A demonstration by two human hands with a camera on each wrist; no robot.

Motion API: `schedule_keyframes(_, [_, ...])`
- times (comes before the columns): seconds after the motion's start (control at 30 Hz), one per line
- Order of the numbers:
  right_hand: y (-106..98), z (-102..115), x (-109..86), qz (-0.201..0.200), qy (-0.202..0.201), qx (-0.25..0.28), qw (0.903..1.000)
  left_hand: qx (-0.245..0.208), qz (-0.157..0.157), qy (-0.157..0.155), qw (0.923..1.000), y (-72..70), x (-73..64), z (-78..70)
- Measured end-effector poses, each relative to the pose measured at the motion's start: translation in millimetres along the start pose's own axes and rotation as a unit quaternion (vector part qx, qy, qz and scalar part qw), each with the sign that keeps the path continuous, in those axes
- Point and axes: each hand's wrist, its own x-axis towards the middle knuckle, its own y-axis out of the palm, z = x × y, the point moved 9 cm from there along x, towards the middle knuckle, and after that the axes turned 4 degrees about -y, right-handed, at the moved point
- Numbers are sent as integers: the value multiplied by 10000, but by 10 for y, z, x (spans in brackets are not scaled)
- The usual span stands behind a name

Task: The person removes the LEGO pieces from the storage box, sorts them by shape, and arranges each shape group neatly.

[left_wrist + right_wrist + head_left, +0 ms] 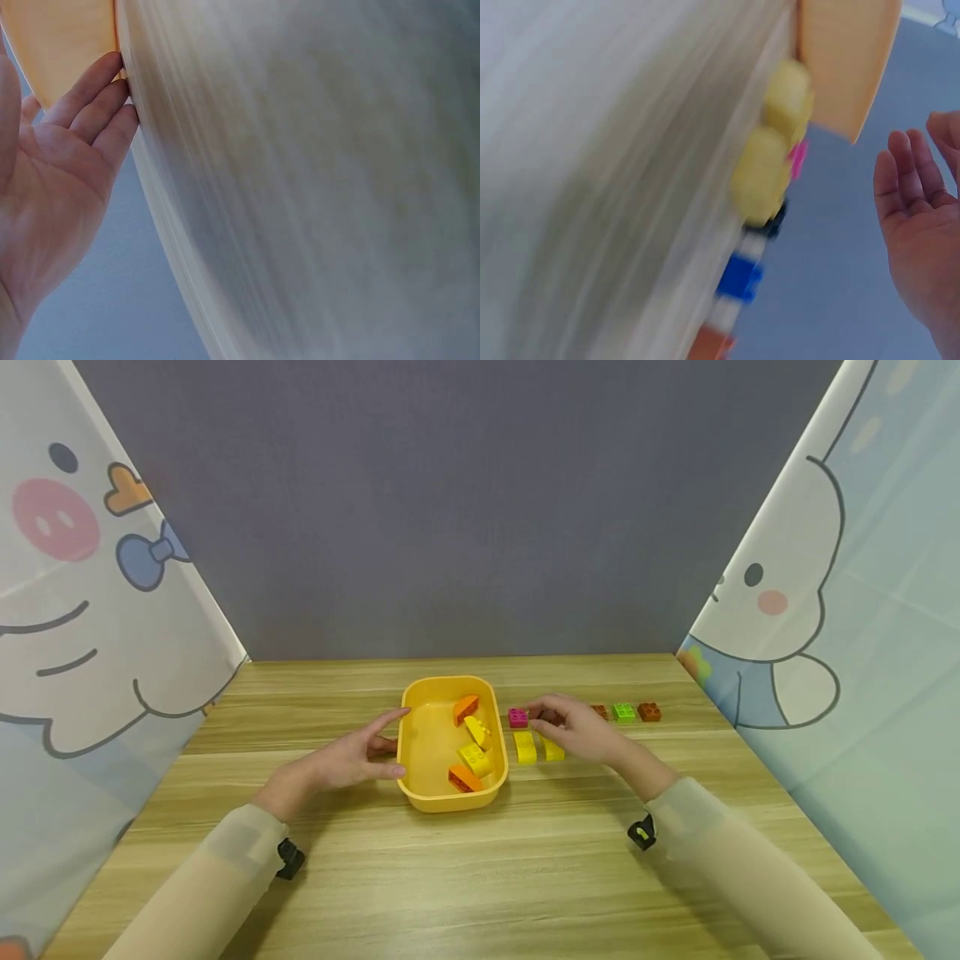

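Observation:
At the left wall of a yellow plastic tub (453, 804), my left hand (352, 758) has its fingers spread. In the left wrist view the fingertips touch the tub's side. Inside the tub lie an orange block (466, 709), a yellow curved block (477, 732), a yellow studded brick (475, 759) and another orange block (465, 778). My right hand (573, 727) hovers over the bricks right of the tub, fingers loosely bent, nothing seen between them. Nearest its fingertips are a magenta brick (518, 718) and two yellow bricks (526, 748), one partly hidden by the hand.
Farther right in the row sit a brown brick (600, 712), a green brick (624, 712) and a darker brown brick (649, 712). The right wrist view also shows a blue brick (739, 278) and a black brick (777, 220). A grey panel (465, 527) stands behind the wooden table (450, 885).

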Motion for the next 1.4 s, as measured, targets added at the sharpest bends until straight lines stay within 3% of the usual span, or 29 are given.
schedule_keyframes(0.1, [150,199,151,221,-444,21,9988,-62,14,-23,10000,1,-1,8])
schedule_keyframes(0.23, [425,405,320,912,-845,167,9921,-36,27,-13,10000,2,2,7])
schedule_keyframes(0.4, [810,532,451,2091,-893,206,9736,69,5,-28,10000,-1,8,9])
schedule_keyframes(0.57, [1069,548,510,2825,-917,-423,9539,43,-15,-153,9999,3,4,27])
schedule_keyframes(0.8, [1130,551,583,3013,-868,-1311,9405,33,-20,-80,10000,-1,8,29])
schedule_keyframes(1.13, [1146,500,604,3211,-424,-1240,9380,-13,-6,-9,10000,7,4,-10])
schedule_keyframes(1.4, [1185,557,737,2734,-920,-1430,9468,40,-26,-1,10000,1,6,-6])
